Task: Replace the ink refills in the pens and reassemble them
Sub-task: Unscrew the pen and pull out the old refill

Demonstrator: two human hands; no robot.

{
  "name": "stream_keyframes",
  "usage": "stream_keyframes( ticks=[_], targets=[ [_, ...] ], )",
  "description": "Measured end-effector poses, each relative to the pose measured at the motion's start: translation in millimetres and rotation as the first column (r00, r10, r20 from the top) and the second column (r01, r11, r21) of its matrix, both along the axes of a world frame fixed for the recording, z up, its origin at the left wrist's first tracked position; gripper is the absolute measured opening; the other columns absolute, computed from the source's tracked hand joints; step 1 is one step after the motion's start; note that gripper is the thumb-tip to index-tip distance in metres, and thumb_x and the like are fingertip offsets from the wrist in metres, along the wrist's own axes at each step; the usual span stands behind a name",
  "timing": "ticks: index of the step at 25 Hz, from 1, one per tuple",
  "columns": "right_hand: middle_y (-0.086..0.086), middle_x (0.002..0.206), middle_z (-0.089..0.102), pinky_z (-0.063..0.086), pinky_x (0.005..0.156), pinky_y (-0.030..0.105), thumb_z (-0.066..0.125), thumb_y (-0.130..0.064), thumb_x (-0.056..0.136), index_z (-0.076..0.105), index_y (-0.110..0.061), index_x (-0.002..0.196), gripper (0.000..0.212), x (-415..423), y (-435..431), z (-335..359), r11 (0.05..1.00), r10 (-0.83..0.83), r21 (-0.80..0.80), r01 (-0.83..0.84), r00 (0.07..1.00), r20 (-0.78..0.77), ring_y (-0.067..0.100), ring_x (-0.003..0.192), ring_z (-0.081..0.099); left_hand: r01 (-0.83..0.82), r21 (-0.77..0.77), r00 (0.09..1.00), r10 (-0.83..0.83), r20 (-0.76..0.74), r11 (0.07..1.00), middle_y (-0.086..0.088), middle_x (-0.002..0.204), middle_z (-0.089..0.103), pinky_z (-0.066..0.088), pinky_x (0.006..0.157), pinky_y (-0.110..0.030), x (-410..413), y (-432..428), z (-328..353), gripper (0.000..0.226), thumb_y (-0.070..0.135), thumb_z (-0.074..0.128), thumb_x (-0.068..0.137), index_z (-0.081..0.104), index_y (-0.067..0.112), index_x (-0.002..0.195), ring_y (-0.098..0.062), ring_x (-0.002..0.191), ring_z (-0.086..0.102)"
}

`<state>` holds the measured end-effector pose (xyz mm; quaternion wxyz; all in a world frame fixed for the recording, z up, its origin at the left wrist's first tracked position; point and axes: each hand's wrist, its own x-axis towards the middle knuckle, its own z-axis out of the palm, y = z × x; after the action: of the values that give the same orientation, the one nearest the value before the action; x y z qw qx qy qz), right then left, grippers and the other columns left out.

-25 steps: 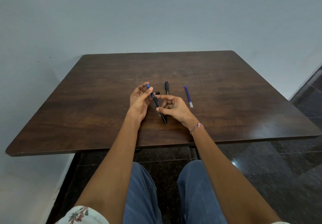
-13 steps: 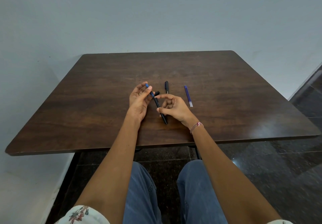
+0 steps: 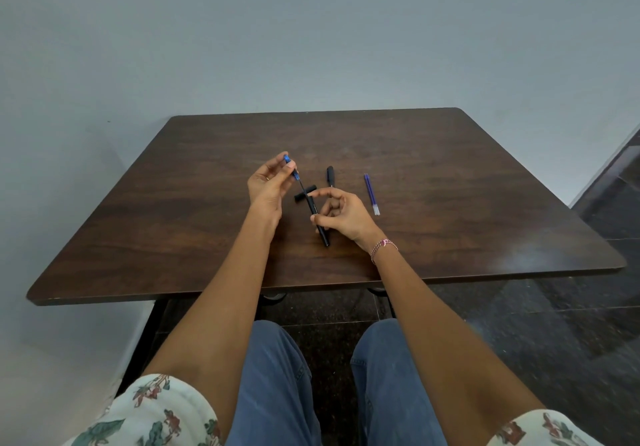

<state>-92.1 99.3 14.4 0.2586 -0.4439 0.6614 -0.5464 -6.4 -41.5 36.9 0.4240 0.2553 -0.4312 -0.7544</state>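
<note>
Dark wood table (image 3: 450,168) carries the pen parts near its middle. The left hand (image 3: 268,187) pinches the blue end of a refill (image 3: 294,175) between thumb and fingertips, while the right hand (image 3: 341,215) grips the black pen barrel (image 3: 320,223) that the refill runs into. A short black piece (image 3: 306,192) lies just behind them, a second black pen part (image 3: 330,176) beside it, and a spare blue refill (image 3: 371,193) lies well right of the hands
</note>
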Motion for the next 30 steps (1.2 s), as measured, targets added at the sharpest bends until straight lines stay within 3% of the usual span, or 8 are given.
stream_keyframes(
  ticks=[3, 6, 11, 13, 16, 25, 28, 30],
  targets=[
    [0.016, 0.078, 0.068, 0.056, 0.084, 0.039, 0.074, -0.004, 0.078, 0.06, -0.02, 0.112, 0.041, -0.3, -0.7, -0.1, 1.0, 0.001, -0.002, -0.001, 1.0, 0.018, 0.028, 0.076, 0.068, -0.009, -0.044, 0.994, 0.013, 0.107, 0.999, 0.0, 0.082, 0.072, 0.057, 0.063, -0.019, -2.1, -18.9, 12.9, 0.024, -0.007, 0.069, 0.08, 0.069, 0.004, 0.101, -0.011, 0.079, 0.069],
    [0.014, 0.077, 0.067, 0.056, 0.085, 0.04, 0.074, -0.003, 0.078, 0.059, -0.015, 0.116, 0.043, -1.8, -2.4, -0.7, 1.0, -0.008, -0.006, 0.008, 0.999, 0.032, 0.03, 0.079, 0.069, -0.015, -0.12, 0.932, 0.057, 0.357, 0.993, -0.016, 0.099, 0.071, 0.058, 0.065, -0.021, -7.4, -38.1, 14.1, 0.03, -0.006, 0.072, 0.078, 0.066, -0.006, 0.107, -0.023, 0.088, 0.068],
    [0.018, 0.08, 0.067, 0.056, 0.087, 0.042, 0.074, -0.004, 0.078, 0.06, -0.017, 0.116, 0.043, -2.0, -2.6, -1.8, 0.999, -0.027, -0.018, 0.027, 0.999, 0.028, 0.033, 0.081, 0.07, 0.123, -0.384, 0.586, 0.246, 0.772, 0.915, -0.019, 0.106, 0.071, 0.053, 0.091, -0.035, -10.6, -49.9, 8.1, 0.03, 0.004, 0.081, 0.073, 0.072, -0.001, 0.101, -0.027, 0.097, 0.067],
    [0.021, 0.081, 0.067, 0.055, 0.088, 0.043, 0.074, -0.004, 0.078, 0.06, -0.016, 0.117, 0.043, -2.5, -2.9, -1.3, 0.999, -0.031, -0.018, 0.031, 0.999, 0.033, 0.036, 0.083, 0.069, 0.212, -0.445, 0.44, 0.321, 0.839, 0.87, -0.013, 0.103, 0.072, 0.052, 0.086, -0.028, -10.1, -46.8, 12.2, 0.03, 0.013, 0.082, 0.072, 0.074, 0.004, 0.1, -0.022, 0.098, 0.067],
    [0.024, 0.085, 0.068, 0.055, 0.088, 0.043, 0.074, -0.005, 0.078, 0.06, -0.017, 0.117, 0.044, -3.8, -1.5, -1.5, 0.999, -0.036, -0.019, 0.036, 0.999, 0.022, 0.036, 0.084, 0.069, 0.26, -0.456, 0.335, 0.363, 0.869, 0.851, -0.011, 0.103, 0.073, 0.054, 0.082, -0.029, -10.4, -38.4, 16.7, 0.034, 0.019, 0.084, 0.071, 0.075, 0.006, 0.101, -0.02, 0.098, 0.067],
    [0.013, 0.081, 0.067, 0.055, 0.087, 0.034, 0.073, -0.005, 0.079, 0.059, -0.015, 0.121, 0.045, -5.9, 0.3, -3.7, 0.998, -0.041, -0.042, 0.043, 0.999, 0.034, 0.026, 0.081, 0.07, 0.294, -0.493, 0.334, 0.395, 0.856, 0.819, -0.012, 0.105, 0.071, 0.047, 0.075, -0.027, -9.5, -27.4, 16.9, 0.035, 0.026, 0.079, 0.077, 0.072, 0.005, 0.104, -0.022, 0.102, 0.064],
    [0.006, 0.079, 0.066, 0.055, 0.085, 0.03, 0.074, -0.005, 0.079, 0.059, -0.017, 0.121, 0.045, -5.7, -0.3, -3.4, 0.996, -0.047, -0.068, 0.051, 0.997, 0.055, 0.019, 0.078, 0.069, 0.175, -0.544, 0.404, 0.444, 0.8, 0.821, -0.013, 0.103, 0.071, 0.049, 0.079, -0.029, -7.7, -28.5, 16.6, 0.035, 0.027, 0.078, 0.078, 0.071, 0.003, 0.102, -0.024, 0.099, 0.065],
    [0.005, 0.078, 0.065, 0.056, 0.084, 0.028, 0.074, -0.006, 0.08, 0.059, -0.02, 0.12, 0.046, -4.9, -0.6, -3.3, 0.994, -0.056, -0.091, 0.063, 0.996, 0.075, 0.018, 0.079, 0.069, 0.056, -0.495, 0.525, 0.397, 0.753, 0.867, -0.012, 0.102, 0.072, 0.052, 0.086, -0.029, -8.8, -29.2, 16.3, 0.031, 0.025, 0.078, 0.078, 0.071, 0.004, 0.1, -0.022, 0.097, 0.067]
  ],
)
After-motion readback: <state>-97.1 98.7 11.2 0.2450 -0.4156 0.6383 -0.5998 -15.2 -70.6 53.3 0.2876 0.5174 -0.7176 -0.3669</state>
